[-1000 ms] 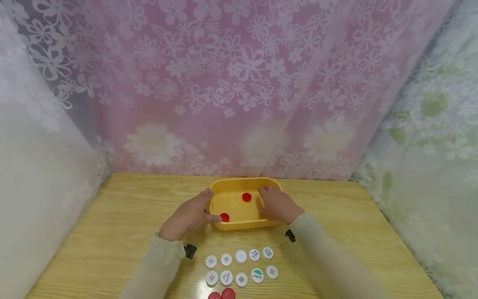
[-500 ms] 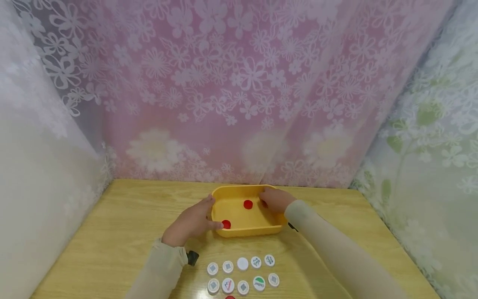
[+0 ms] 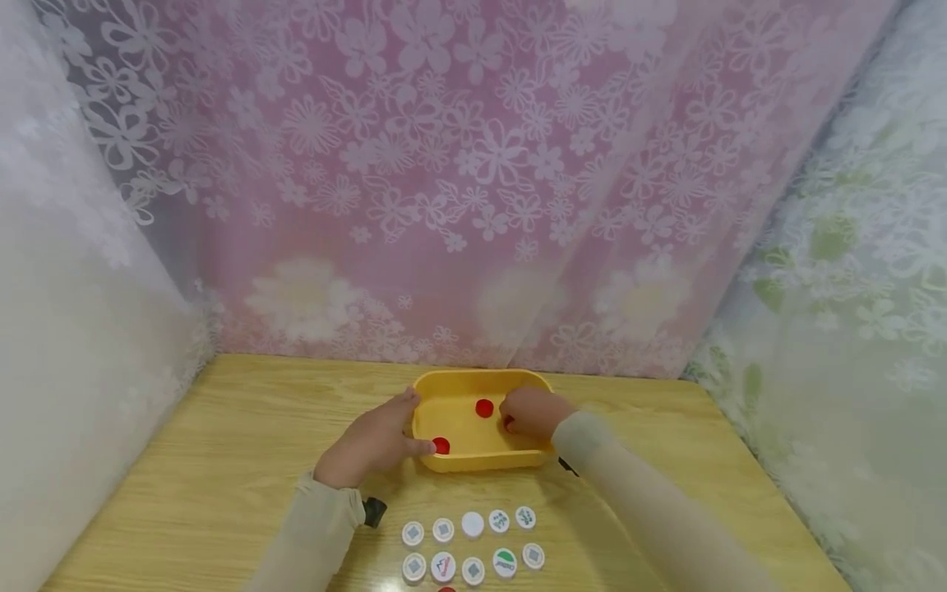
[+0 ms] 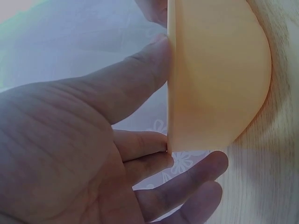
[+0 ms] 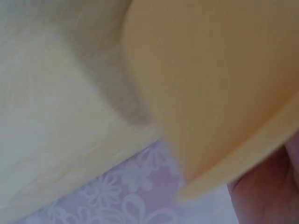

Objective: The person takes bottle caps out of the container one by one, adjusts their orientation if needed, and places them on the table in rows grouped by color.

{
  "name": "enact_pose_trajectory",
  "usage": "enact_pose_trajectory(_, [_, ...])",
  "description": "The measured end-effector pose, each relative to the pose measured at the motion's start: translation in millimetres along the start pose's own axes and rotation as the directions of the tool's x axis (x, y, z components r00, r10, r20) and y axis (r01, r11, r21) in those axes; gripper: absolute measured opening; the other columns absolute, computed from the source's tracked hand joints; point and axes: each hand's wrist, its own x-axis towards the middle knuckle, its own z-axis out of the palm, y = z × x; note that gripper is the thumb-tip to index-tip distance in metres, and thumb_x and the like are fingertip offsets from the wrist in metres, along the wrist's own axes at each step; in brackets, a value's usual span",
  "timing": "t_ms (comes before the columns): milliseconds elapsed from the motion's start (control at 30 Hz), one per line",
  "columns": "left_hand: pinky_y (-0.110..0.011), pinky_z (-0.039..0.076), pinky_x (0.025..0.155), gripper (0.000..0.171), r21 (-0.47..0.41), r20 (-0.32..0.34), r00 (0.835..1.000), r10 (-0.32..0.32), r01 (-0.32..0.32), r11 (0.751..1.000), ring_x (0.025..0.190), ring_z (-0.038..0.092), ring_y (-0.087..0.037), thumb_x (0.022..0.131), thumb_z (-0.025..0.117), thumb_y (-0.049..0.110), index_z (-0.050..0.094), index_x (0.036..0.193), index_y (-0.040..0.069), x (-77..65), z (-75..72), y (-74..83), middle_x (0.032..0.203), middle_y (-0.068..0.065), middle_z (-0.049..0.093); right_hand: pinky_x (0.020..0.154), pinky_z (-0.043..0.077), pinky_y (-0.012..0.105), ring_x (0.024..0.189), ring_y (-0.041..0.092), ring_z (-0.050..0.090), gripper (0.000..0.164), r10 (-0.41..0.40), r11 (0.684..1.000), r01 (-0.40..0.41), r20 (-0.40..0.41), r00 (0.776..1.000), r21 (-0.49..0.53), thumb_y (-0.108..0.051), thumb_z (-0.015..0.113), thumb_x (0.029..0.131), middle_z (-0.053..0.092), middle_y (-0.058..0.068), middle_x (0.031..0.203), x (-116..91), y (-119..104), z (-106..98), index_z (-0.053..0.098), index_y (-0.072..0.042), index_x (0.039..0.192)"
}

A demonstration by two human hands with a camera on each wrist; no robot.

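Observation:
A yellow plastic basket (image 3: 462,462) stands toward the back of the wooden table. My left hand (image 3: 370,442) is at its left end, thumb and fingertips touching the rim with the fingers fairly straight. One red bottle cap (image 3: 441,446) lies inside by the left thumb, and another red bottle cap (image 3: 484,408) lies near the middle. Inside the right part, my right hand (image 3: 534,411) has curled fingers pinching a third red bottle cap (image 3: 509,423), partly hidden. In the right wrist view, the basket wall (image 5: 215,84) covers most of that hand.
Two rows of white printed bottle caps (image 3: 473,524) lie on the table (image 3: 222,477) in front of the basket. Part of a red cap (image 3: 445,589) shows at the bottom edge. A pink floral curtain (image 3: 414,205) hangs behind, with pale curtains at both sides.
My right hand has moved toward the front inside the basket, and a red bottle cap now shows at its fingertips. The left hand keeps its place at the rim.

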Motion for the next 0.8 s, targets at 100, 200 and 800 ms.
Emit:
enact_pose_trajectory(100, [-0.055, 0.029, 0.121, 0.088, 0.007, -0.001, 1.0, 0.003, -0.003, 1.0, 0.154, 0.03, -0.034, 0.09, 0.082, 0.036, 0.038, 0.159, 0.004, -0.9, 0.2, -0.7, 0.169, -0.012, 0.027, 0.072, 0.043, 0.03, 0.067, 0.017, 0.046, 0.024, 0.002, 1.0, -0.002, -0.014, 1.0, 0.021, -0.006, 0.073, 0.093, 0.05, -0.003, 0.069, -1, -17, 0, 0.064, -0.014, 0.072])
enact_pose_trajectory(200, [-0.056, 0.029, 0.121, 0.087, 0.002, 0.003, 1.0, 0.008, -0.008, 1.0, 0.153, 0.029, -0.035, 0.09, 0.082, 0.035, 0.038, 0.159, 0.003, -1.5, 0.4, -0.2, 0.169, -0.013, 0.027, 0.071, 0.042, 0.031, 0.065, 0.017, 0.044, 0.031, 0.027, 1.0, -0.026, -0.016, 1.0, 0.018, -0.006, 0.071, 0.094, 0.045, -0.003, 0.066, -2, -30, 0, 0.059, -0.014, 0.067])
enact_pose_trajectory(800, [-0.056, 0.027, 0.122, 0.09, 0.036, 0.028, 0.999, 0.025, -0.026, 0.999, 0.154, 0.027, -0.037, 0.092, 0.079, 0.039, 0.034, 0.161, 0.001, 4.0, -2.4, -0.4, 0.169, -0.016, 0.025, 0.075, 0.047, 0.029, 0.071, 0.016, 0.051, 0.019, 0.077, 0.996, -0.078, 0.009, 0.997, 0.035, -0.02, 0.074, 0.097, 0.055, -0.004, 0.072, 2, -34, 2, 0.069, -0.017, 0.079])
